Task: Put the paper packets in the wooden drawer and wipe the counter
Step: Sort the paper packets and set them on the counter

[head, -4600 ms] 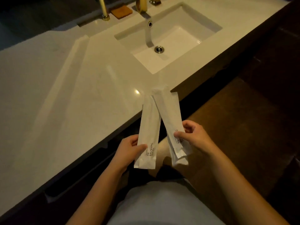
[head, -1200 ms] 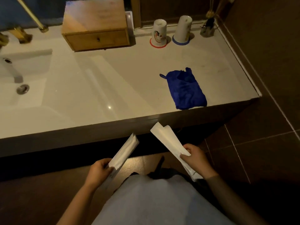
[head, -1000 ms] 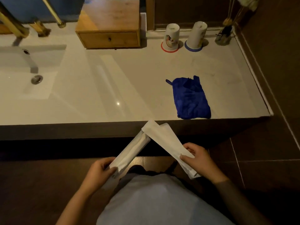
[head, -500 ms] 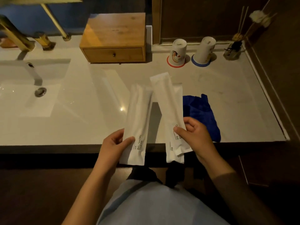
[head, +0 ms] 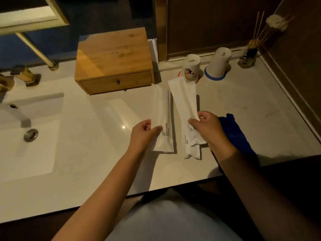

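My left hand (head: 144, 134) pinches a long white paper packet (head: 162, 117) printed "BRUSHING" near its lower end. My right hand (head: 209, 131) grips two more white paper packets (head: 185, 105), overlapped and tilted left. Both hands hover over the pale counter (head: 97, 136). The wooden drawer box (head: 113, 58) stands at the back, just beyond the packets, its drawer front (head: 116, 82) closed with a small knob. A blue cloth (head: 238, 136) lies on the counter under and right of my right wrist, partly hidden.
A white sink (head: 29, 133) with a brass tap (head: 10, 79) is set in the counter at left. Two upturned cups (head: 192, 68) (head: 218, 62) stand on coasters at the back right, with a reed diffuser (head: 249, 54) in the corner by the dark wall.
Both hands have carried the packets forward from below the counter edge to over the counter, closer to the drawer box. The view has moved in and the cloth is now partly covered by my right arm.
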Demonstrator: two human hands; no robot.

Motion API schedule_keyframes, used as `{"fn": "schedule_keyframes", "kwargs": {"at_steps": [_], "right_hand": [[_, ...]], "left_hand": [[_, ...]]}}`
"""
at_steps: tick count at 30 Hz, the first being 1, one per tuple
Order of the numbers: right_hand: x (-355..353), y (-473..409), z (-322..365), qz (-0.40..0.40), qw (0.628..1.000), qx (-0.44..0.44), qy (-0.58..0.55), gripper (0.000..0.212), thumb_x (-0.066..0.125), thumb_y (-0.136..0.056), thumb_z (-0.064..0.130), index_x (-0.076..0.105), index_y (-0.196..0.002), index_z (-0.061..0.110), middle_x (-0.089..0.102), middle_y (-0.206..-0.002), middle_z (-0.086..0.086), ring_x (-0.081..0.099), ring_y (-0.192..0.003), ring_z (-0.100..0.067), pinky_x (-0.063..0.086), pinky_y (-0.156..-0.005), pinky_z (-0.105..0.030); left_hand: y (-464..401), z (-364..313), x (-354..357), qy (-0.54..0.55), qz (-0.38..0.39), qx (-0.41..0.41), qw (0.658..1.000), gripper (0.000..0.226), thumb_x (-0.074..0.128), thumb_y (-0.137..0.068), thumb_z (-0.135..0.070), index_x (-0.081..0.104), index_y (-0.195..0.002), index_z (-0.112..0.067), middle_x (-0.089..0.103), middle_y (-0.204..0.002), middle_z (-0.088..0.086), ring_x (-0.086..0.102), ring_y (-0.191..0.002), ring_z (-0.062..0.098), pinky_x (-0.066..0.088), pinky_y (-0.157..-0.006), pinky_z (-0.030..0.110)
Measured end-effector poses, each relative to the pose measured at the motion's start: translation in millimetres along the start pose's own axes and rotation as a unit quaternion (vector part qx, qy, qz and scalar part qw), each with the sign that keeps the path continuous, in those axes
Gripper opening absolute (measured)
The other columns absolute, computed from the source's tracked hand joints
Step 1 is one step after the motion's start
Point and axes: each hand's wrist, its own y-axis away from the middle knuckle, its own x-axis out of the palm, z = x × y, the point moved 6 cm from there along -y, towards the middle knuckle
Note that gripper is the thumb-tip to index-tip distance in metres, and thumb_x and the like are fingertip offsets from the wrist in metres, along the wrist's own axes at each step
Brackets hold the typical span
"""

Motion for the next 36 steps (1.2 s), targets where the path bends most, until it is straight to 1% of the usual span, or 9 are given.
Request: {"fn": "schedule_keyframes", "kwargs": {"at_steps": [3,8,11,14,17,20,23,28,36], "right_hand": [[2,-16,-3,-0.006,0.999,0.021,0.046,0.013,0.059,-0.087,0.012,0.063,-0.096,0.004,0.068,-0.102,-0.013,0.063,-0.087,-0.023,0.046,-0.061,-0.023],[1,-31,-5,-0.002,0.993,0.026,0.112,0.018,0.053,-0.089,0.014,0.061,-0.098,0.000,0.068,-0.101,-0.014,0.061,-0.082,-0.023,0.046,-0.058,-0.023],[0,-36,-4,-0.005,0.982,-0.007,0.191,0.026,0.054,-0.089,0.017,0.057,-0.111,0.003,0.066,-0.108,-0.011,0.061,-0.086,-0.021,0.047,-0.060,-0.022],[1,-34,4,-0.019,0.945,-0.067,0.320,0.038,0.053,-0.090,0.020,0.048,-0.126,0.008,0.059,-0.119,-0.014,0.060,-0.103,-0.028,0.055,-0.085,-0.036],[2,-27,12,-0.024,0.892,-0.114,0.436,0.043,0.048,-0.094,0.026,0.039,-0.134,0.012,0.052,-0.126,-0.014,0.058,-0.107,-0.028,0.054,-0.085,-0.034],[0,-21,13,-0.021,0.849,-0.150,0.507,0.039,0.043,-0.095,0.028,0.043,-0.131,0.014,0.052,-0.128,-0.011,0.056,-0.108,-0.024,0.048,-0.081,-0.030],[1,-17,12,0.001,0.825,-0.213,0.523,0.044,0.045,-0.094,0.026,0.040,-0.137,0.017,0.041,-0.143,-0.011,0.043,-0.126,-0.027,0.039,-0.100,-0.038],[7,-13,-4,0.100,0.770,-0.235,0.585,0.055,0.034,-0.097,0.037,0.014,-0.147,0.026,0.008,-0.159,-0.005,0.005,-0.146,-0.024,0.008,-0.117,-0.045],[9,-19,-13,0.111,0.751,-0.227,0.611,0.058,0.029,-0.097,0.042,0.006,-0.148,0.026,0.001,-0.159,-0.006,0.002,-0.146,-0.025,0.009,-0.116,-0.048]], "left_hand": [[-15,-1,16,-0.012,-0.008,-0.008,1.000,0.025,0.067,-0.074,-0.015,0.061,-0.083,0.007,0.058,-0.075,0.018,0.054,-0.068,0.022,0.044,-0.062,0.033],[-28,4,33,-0.044,-0.023,-0.015,0.999,0.020,0.064,-0.069,-0.012,0.052,-0.068,0.004,0.056,-0.070,0.020,0.051,-0.061,0.024,0.042,-0.057,0.031],[-30,-2,40,-0.100,-0.034,0.008,0.994,0.015,0.061,-0.071,-0.012,0.062,-0.075,0.003,0.068,-0.080,0.020,0.064,-0.071,0.032,0.055,-0.063,0.039],[-27,-12,48,-0.173,-0.027,0.064,0.982,0.017,0.061,-0.072,-0.015,0.064,-0.069,0.002,0.068,-0.071,0.017,0.063,-0.064,0.031,0.049,-0.053,0.031],[-26,-15,50,-0.264,-0.037,0.095,0.959,0.022,0.063,-0.076,-0.022,0.058,-0.066,-0.003,0.060,-0.069,0.013,0.053,-0.062,0.026,0.033,-0.048,0.021],[-22,-17,49,-0.371,-0.058,0.122,0.919,0.029,0.064,-0.080,-0.033,0.056,-0.098,-0.012,0.053,-0.092,0.007,0.052,-0.083,0.022,0.038,-0.059,0.023],[-16,-17,48,-0.414,-0.066,0.190,0.888,0.074,0.063,-0.081,-0.042,0.029,-0.143,-0.019,0.036,-0.143,0.012,0.040,-0.126,0.029,0.043,-0.097,0.037],[-5,-4,56,-0.466,0.080,0.238,0.848,0.084,0.051,-0.075,-0.058,0.017,-0.147,-0.030,0.007,-0.158,0.010,0.010,-0.144,0.027,0.021,-0.115,0.046],[-6,2,68,-0.554,0.078,0.226,0.797,0.085,0.056,-0.077,-0.059,0.014,-0.147,-0.033,-0.001,-0.158,0.009,-0.001,-0.145,0.025,0.011,-0.116,0.047]]}}
